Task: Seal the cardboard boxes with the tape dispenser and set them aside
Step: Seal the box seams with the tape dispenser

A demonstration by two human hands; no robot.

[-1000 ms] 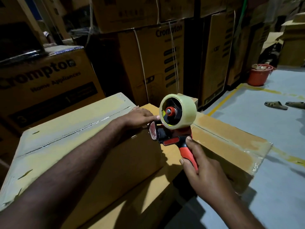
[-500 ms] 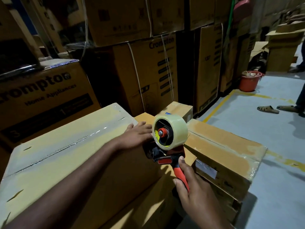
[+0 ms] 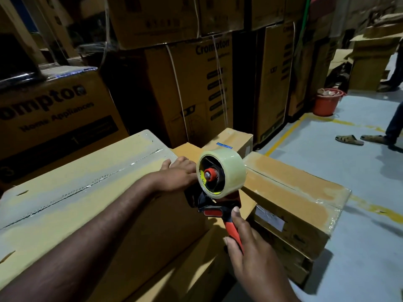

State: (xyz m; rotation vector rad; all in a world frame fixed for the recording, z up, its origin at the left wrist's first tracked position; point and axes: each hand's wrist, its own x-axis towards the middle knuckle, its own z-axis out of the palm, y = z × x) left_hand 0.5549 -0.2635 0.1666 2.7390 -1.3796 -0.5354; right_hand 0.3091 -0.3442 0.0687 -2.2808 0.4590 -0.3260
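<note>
- The right hand (image 3: 250, 256) grips the red handle of the tape dispenser (image 3: 214, 211), fingers curled round it and thumb stretched up toward the frame.
- The dispenser sits at the right end of the large cardboard box (image 3: 65, 214), near its top edge, with the clear tape roll (image 3: 232, 168) uppermost. Its head is in shadow, so contact with the cardboard is unclear.
- The left hand (image 3: 178, 173) lies flat on the box's top corner, fingers straight, just beside the roll.
- A second taped box (image 3: 290, 192) stands lower on the right, with a small box (image 3: 233, 140) behind.
- A red bucket (image 3: 326, 104) stands on the grey floor (image 3: 349, 171), well apart.
</note>
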